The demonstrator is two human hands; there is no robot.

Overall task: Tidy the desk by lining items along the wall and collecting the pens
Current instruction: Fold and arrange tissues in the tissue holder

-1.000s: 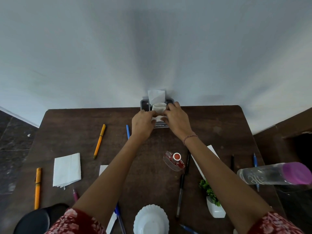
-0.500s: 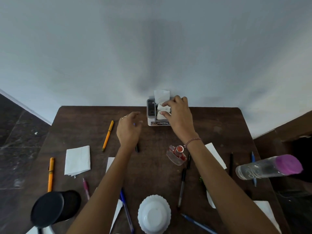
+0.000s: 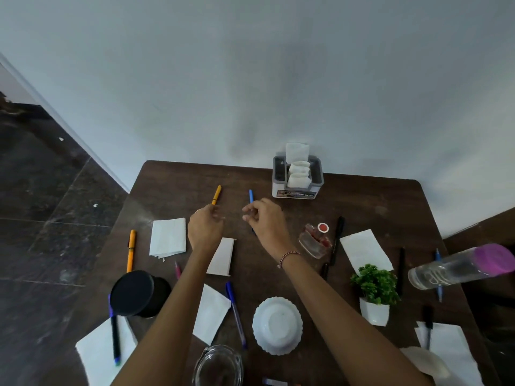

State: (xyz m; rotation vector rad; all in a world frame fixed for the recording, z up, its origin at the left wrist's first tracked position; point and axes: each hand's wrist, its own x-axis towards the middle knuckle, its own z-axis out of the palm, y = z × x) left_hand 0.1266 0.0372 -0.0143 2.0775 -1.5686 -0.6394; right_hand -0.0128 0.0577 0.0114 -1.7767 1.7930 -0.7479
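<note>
Pale grey-white wall [image 3: 250,79] fills the upper half of the view, and a dark brown table [image 3: 362,207] stands with its far edge against it. Dark stone floor [image 3: 41,218] shows beyond the table's left edge.

At the right edge a clear bottle with a purple cap [image 3: 462,267] lies on its side, partly cut off by the frame. A black cylindrical holder [image 3: 138,293] lies tipped near the left edge, its open end hidden from view. A white scalloped bowl [image 3: 277,325] sits upside down near the front edge, and a glass jar [image 3: 218,366] at the front edge is cut off below. A small potted plant [image 3: 374,293] stands toward the right. Against the far edge, the grey tissue holder [image 3: 297,176] carries white tissues; its front label shows letters that look like "OPEL", the rest too small to read. A tipped clear jar with a red lid [image 3: 316,239] lies just right of the right wrist.

White napkins [image 3: 168,236] lie scattered over the table, one partly hidden under the left forearm.

Pens are spread about: an orange pen [image 3: 216,195] and a blue pen [image 3: 251,196] near the far edge, another orange pen [image 3: 131,250] by the left edge, a dark blue pen [image 3: 235,313] near the front.

The left hand [image 3: 204,228] hovers loosely curled beside the orange pen's near end; whether it touches is unclear. The right hand [image 3: 264,218] covers the blue pen's lower part, fingers bent together, grip not discernible.
</note>
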